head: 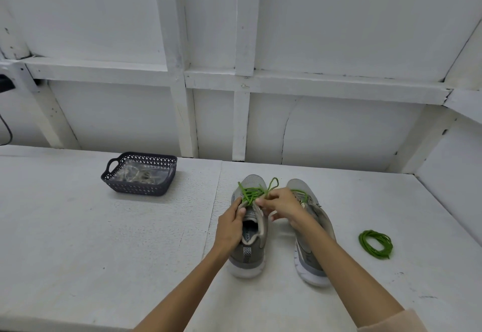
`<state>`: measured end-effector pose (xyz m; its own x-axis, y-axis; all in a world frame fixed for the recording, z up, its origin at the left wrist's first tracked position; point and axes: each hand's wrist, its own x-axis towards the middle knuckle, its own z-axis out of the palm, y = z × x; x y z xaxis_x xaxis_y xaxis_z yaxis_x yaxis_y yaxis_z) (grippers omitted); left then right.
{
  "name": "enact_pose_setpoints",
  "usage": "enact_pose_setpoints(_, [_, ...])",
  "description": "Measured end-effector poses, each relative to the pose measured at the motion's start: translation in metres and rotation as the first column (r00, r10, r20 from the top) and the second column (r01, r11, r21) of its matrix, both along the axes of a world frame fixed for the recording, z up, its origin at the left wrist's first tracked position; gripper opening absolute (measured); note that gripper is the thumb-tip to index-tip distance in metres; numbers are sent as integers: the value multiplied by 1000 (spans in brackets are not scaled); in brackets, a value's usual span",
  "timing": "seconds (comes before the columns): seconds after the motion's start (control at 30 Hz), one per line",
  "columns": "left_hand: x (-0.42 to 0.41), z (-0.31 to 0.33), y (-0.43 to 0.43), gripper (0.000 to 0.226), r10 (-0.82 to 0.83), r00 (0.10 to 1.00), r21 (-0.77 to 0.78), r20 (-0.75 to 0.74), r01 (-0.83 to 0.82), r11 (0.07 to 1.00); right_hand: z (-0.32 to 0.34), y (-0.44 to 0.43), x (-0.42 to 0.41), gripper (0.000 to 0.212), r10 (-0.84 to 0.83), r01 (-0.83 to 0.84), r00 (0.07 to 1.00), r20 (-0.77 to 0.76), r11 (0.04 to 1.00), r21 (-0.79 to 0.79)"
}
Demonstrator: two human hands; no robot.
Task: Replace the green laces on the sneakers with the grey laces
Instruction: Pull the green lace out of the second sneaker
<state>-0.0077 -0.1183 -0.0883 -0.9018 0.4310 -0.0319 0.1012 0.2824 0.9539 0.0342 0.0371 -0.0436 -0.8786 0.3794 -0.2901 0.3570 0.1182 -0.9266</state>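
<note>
Early stage: my left hand (230, 223) grips the left sneaker (247, 256), my right hand (280, 205) pinches its green lace (251, 193), one green coil (375, 243) lies on the counter (78, 240) at four o'clock, and the grey laces (138, 175) wait in the basket (135, 188) at ten o'clock.

Two sneakers side by side on the table (104, 240) before me, toes toward the wall (339, 136), left sneaker (250, 250) under both hands — left hand (230, 223) on its near side, right hand (280, 205) at its threaded lace (250, 193), right sneaker (309, 271) just beside, coiled lace (365, 243) well right of it, basket (140, 190) far left and further back — bundled laces (138, 175) inside.
</note>
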Motion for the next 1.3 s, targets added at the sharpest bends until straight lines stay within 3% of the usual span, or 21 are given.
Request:
enact_pose_setpoints(0.07, [1, 1, 0, 41, 0, 1000, -1, 3, 0, 1000, -1, 0, -3, 11, -155, 149, 979, -129, 987, -56])
enact_pose_setpoints(0.17, [1, 1, 0, 40, -3, 1000, 0, -7, 3, 1000, -4, 4, -11, 17, -450, 420, 851, -270, 893, -162])
enact_pose_setpoints(0.23, [0, 0, 0, 40, -1, 1000, 2, -13, 1, 1000, -6, 3, -11, 23, -360, 337, 906, -222, 932, -135])
enact_pose_setpoints(0.3, [0, -1, 0, 40, 0, 1000, 1, -16, 0, 1000, -7, 1, -7, 27, -119, 117, 990, -82, 993, -32])
enact_pose_setpoints(0.37, [0, -1, 0, 40, -3, 1000, 5, -15, 3, 1000, -9, 3, -6, 26, -2, 3, 1000, -24, 999, 43])
enact_pose_setpoints(0.43, [1, 0, 0, 40, 2, 1000, 3, -16, -2, 1000, -7, 3, -8, 23, -113, 118, 986, -123, 992, 34])
enact_pose_setpoints(0.53, [1, 0, 0, 40, 11, 1000, 10, -13, -10, 1000, -5, 3, -11, 27, -399, 392, 881, -255, 916, -81])
enact_pose_setpoints(0.6, [1, 0, 1, 40, 14, 1000, 9, -18, -13, 1000, -2, -1, -8, 26, -328, 324, 923, -200, 945, -56])
enact_pose_setpoints(0.7, [0, -2, 1, 40, 21, 1000, 12, -14, -21, 1000, -2, -8, -2, 24, -52, 53, 999, -17, 996, 69])
enact_pose_setpoints(0.77, [0, -2, 1, 40, 19, 1000, 10, -14, -19, 1000, 0, -7, -5, 17, -122, 129, 988, -92, 989, 75])
enact_pose_setpoints(0.87, [0, -2, 1, 41, 10, 1000, 2, -19, -10, 1000, 1, -2, -9, 20, -374, 377, 895, -243, 926, -35])
enact_pose_setpoints(0.93, [1, -2, 1, 41, 9, 1000, 5, -16, -9, 1000, 2, -1, -8, 23, -325, 328, 925, -197, 944, -19])
enact_pose_setpoints(1.0, [0, -2, 1, 41, 16, 1000, 14, -5, -15, 1000, 1, -4, -3, 25, -125, 128, 991, -55, 990, 64])
enact_pose_setpoints(1.07, [0, -2, 0, 40, 13, 1000, 17, -2, -13, 1000, -1, -3, -2, 23, -5, 4, 1000, 15, 993, 116])
enact_pose_setpoints(1.13, [0, -2, 1, 40, 3, 1000, 11, -3, -3, 1000, -1, -1, -4, 14, -85, 91, 995, -55, 988, 125])
enact_pose_setpoints(1.23, [0, -3, 1, 41, 11, 1000, 7, -2, -11, 1000, -2, 0, -8, 20, -285, 292, 944, -167, 956, 21])
enact_pose_setpoints(1.3, [0, -3, 0, 41, 14, 1000, 5, 1, -14, 1000, -1, -2, -7, 23, -221, 223, 968, -118, 975, 1])
